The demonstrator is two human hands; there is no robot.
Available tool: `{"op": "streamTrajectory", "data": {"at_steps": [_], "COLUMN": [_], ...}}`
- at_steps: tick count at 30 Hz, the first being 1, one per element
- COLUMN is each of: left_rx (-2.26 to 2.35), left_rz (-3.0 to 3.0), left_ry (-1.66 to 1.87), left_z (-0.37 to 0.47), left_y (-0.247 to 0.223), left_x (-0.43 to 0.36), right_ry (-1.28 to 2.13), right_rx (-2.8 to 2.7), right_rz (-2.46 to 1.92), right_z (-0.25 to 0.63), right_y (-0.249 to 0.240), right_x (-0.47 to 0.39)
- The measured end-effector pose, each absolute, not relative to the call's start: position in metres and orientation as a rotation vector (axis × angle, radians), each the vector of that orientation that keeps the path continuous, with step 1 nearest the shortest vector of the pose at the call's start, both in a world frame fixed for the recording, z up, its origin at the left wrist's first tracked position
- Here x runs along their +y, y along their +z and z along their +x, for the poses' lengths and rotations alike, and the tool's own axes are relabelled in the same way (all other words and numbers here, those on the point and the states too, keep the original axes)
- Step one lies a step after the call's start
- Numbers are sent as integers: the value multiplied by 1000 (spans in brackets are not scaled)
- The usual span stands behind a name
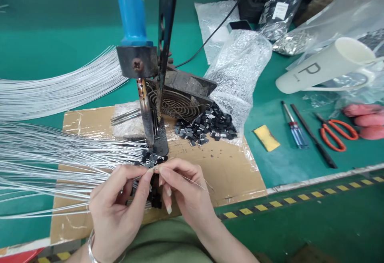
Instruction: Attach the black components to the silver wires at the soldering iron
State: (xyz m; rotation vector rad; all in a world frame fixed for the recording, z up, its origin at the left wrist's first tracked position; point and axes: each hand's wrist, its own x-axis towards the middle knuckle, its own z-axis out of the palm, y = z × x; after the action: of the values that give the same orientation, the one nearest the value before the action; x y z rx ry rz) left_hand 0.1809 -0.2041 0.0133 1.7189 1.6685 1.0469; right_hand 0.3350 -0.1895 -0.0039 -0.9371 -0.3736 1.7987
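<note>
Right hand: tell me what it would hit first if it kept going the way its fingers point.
The right hand points up and left, fingertips meeting the left hand on a thin wire. Straight on, it would likely meet the small black parts below the soldering iron; depth is unclear.

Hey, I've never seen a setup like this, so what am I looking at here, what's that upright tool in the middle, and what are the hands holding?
This is one picture from a camera on a person's head, looking down at their own hands over a green workbench. The left hand and right hand meet fingertip to fingertip, pinching a thin wire and what looks like a small black part. The upright tool with a blue handle looks like a soldering iron in a stand, tip down, with a small fan behind it. On the cardboard sheet lies a pile of small black parts. Long white wires fan in from the left. To the right are a screwdriver, orange scissors and a white mug.
</note>
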Motion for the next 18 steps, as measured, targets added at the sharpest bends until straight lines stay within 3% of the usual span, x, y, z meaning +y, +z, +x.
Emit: {"op": "streamTrajectory", "data": {"at_steps": [18], "left_rx": [1708], "left_rz": [1634], "left_ry": [1054], "left_z": [184], "left_y": [9], "left_x": [-208], "right_ry": [1737], "right_rx": [-275], "right_rz": [-857], "right_z": [320], "right_y": [-8], "right_x": [-197]}}
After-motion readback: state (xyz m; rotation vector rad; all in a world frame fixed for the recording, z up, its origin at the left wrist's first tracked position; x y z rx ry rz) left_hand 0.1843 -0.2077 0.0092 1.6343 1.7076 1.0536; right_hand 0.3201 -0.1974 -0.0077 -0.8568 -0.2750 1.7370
